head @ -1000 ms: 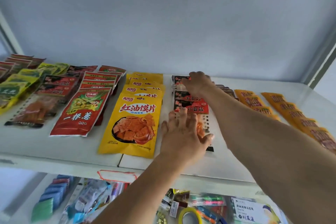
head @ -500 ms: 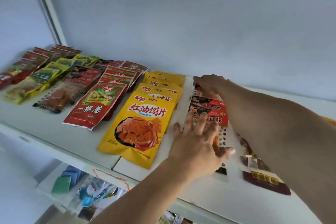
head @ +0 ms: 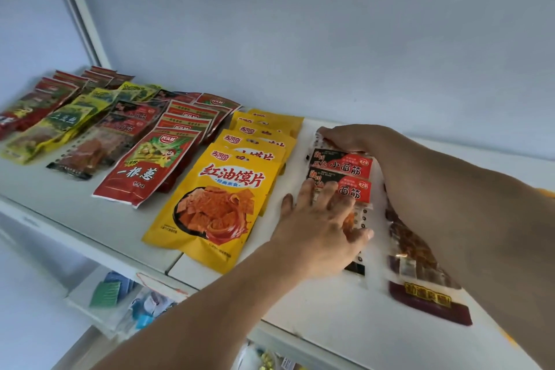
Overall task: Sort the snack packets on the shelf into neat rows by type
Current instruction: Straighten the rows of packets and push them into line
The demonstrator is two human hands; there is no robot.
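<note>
Several rows of snack packets cover the white shelf [head: 90,219]. Beside the yellow packets [head: 222,198], the left hand [head: 324,225] presses spread, straight fingers on the red-and-black gluten packets [head: 350,167], whose far end the right hand [head: 345,138] grips with curled fingers.

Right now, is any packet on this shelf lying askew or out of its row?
Mostly neat. The dark-red packet by the right arm lies tilted, its bottom swung right, unlike the straight yellow row.
</note>
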